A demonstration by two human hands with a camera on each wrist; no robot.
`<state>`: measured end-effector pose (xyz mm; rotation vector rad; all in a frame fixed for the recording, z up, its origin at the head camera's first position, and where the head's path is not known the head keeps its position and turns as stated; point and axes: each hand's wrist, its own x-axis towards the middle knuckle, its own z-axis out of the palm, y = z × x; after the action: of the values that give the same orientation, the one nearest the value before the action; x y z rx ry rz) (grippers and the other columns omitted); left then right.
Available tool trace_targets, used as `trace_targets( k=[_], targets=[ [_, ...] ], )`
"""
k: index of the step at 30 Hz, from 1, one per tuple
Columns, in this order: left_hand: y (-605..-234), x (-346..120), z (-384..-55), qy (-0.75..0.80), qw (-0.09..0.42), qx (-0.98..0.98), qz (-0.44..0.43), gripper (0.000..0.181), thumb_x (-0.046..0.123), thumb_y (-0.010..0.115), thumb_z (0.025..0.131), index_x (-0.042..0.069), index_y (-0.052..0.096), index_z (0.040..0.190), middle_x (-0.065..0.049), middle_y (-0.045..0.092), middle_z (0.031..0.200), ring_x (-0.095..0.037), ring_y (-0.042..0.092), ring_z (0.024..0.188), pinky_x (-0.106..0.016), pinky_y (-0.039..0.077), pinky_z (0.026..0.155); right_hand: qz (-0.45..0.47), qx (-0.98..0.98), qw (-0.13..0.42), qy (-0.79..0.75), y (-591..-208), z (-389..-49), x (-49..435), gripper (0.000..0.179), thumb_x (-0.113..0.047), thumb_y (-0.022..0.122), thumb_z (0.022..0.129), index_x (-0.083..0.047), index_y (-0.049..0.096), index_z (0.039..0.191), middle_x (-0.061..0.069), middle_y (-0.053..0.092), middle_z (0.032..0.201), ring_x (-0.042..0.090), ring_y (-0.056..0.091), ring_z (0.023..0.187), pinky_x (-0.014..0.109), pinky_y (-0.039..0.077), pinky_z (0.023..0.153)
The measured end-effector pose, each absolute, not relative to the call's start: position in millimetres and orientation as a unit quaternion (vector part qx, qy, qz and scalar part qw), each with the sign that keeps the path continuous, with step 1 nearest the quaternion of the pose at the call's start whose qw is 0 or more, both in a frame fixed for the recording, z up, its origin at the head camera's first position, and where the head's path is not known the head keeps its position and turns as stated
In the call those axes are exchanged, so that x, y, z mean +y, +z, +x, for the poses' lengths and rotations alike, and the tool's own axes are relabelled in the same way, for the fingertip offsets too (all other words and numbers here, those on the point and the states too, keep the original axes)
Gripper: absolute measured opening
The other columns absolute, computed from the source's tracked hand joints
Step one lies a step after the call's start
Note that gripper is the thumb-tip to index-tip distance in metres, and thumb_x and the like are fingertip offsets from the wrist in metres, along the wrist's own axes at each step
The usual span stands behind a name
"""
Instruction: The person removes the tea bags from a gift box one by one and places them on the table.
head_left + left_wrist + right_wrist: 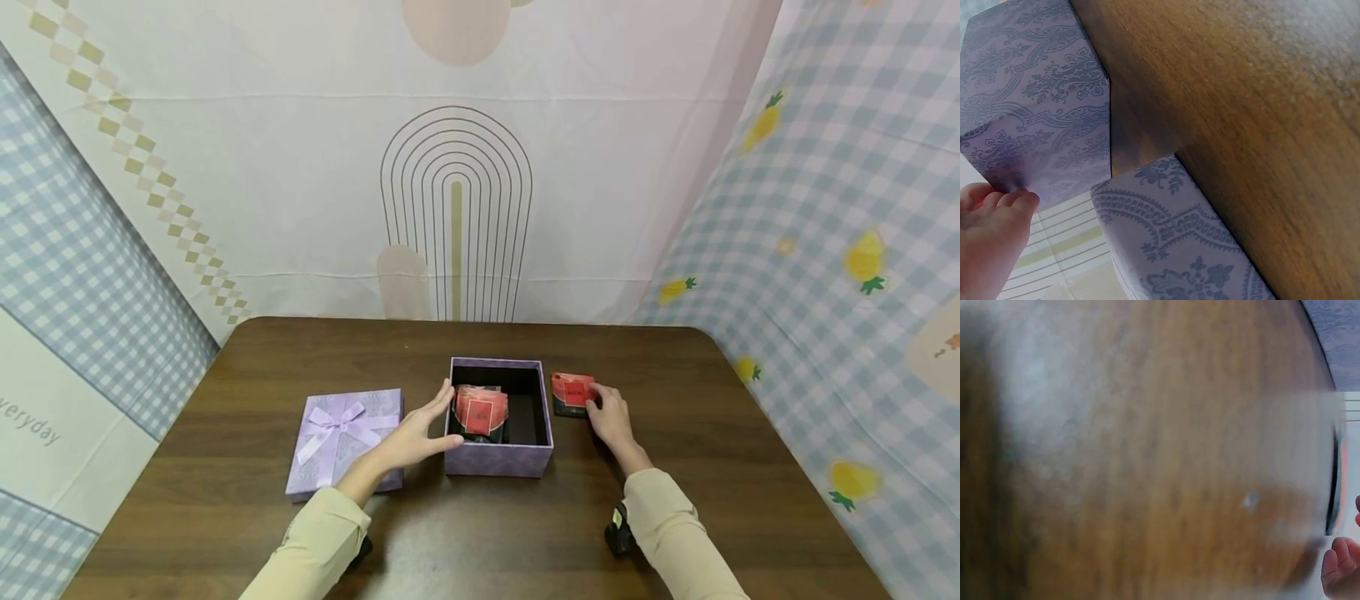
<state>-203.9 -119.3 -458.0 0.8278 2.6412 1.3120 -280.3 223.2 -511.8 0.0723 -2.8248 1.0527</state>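
An uncovered purple patterned box with a black inside stands mid-table. Red and black sachets lie in its left part. My left hand is at the box's left side, fingers extended and thumb at the near left corner; the left wrist view shows its fingertips against the patterned wall. To the box's right, a red and black sachet lies on the table. Bent fingers of my right hand pinch its right edge. Only the edge of that sachet shows in the right wrist view.
The purple lid, tied with a lilac ribbon bow, lies on the brown wooden table left of the box, close under my left forearm. A patterned cloth hangs behind the table, and checked cloth hangs on the right.
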Motion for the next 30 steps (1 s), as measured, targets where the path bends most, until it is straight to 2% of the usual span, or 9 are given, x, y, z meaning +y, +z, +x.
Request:
trace_targets(
  k=[6,12,17,20,25,30],
  targets=[
    [-457.7,-118.8,-203.6,0.428,0.040,0.862,0.268,0.079,0.022,0.065,0.084,-0.010,0.020,0.140,-0.022,0.008,0.149,-0.038,0.022,0.133,-0.051,0.021,0.106,0.048,-0.918,0.110,0.379,-499.8,-279.0,216.9,0.038,-0.006,0.054,0.088,0.010,0.050,0.122,0.032,0.050,0.120,0.041,0.048,0.109,0.051,0.037,0.094],
    [-456.7,-118.0,-203.5,0.431,0.041,0.861,0.267,0.079,0.022,0.065,0.085,-0.008,0.019,0.141,-0.021,0.007,0.149,-0.037,0.020,0.134,-0.049,0.020,0.108,0.069,-0.903,0.132,0.403,-481.8,-274.9,202.7,0.037,-0.006,0.056,0.087,0.007,0.052,0.121,0.030,0.049,0.125,0.042,0.044,0.117,0.052,0.034,0.098],
    [-457.6,-118.3,-204.0,0.431,0.039,0.861,0.268,0.079,0.022,0.065,0.085,-0.008,0.019,0.141,-0.021,0.007,0.149,-0.038,0.020,0.133,-0.050,0.020,0.107,0.094,-0.894,0.128,0.420,-466.7,-270.2,189.0,0.036,-0.006,0.056,0.088,0.006,0.053,0.121,0.028,0.048,0.127,0.040,0.044,0.118,0.051,0.033,0.099],
    [-457.9,-118.7,-203.9,0.431,0.038,0.861,0.268,0.078,0.022,0.065,0.084,-0.008,0.020,0.141,-0.021,0.007,0.149,-0.038,0.021,0.133,-0.050,0.021,0.107,0.103,-0.889,0.126,0.427,-460.4,-268.4,181.3,0.036,-0.005,0.055,0.087,0.005,0.053,0.122,0.026,0.048,0.128,0.039,0.048,0.114,0.050,0.035,0.098],
    [-458.0,-119.0,-203.7,0.432,0.039,0.861,0.268,0.078,0.022,0.065,0.085,-0.009,0.020,0.140,-0.021,0.007,0.149,-0.038,0.021,0.133,-0.050,0.020,0.107,0.126,-0.881,0.137,0.435,-452.3,-264.6,168.6,0.038,-0.003,0.057,0.085,0.005,0.053,0.122,0.024,0.052,0.126,0.035,0.060,0.096,0.048,0.042,0.090],
    [-457.6,-118.7,-203.5,0.432,0.040,0.861,0.266,0.078,0.022,0.065,0.085,-0.010,0.019,0.140,-0.021,0.007,0.149,-0.038,0.020,0.133,-0.050,0.020,0.107,0.147,-0.883,0.126,0.428,-443.0,-258.6,157.3,0.041,-0.007,0.057,0.087,0.002,0.051,0.127,0.021,0.053,0.126,0.031,0.058,0.093,0.047,0.043,0.085]
  ],
)
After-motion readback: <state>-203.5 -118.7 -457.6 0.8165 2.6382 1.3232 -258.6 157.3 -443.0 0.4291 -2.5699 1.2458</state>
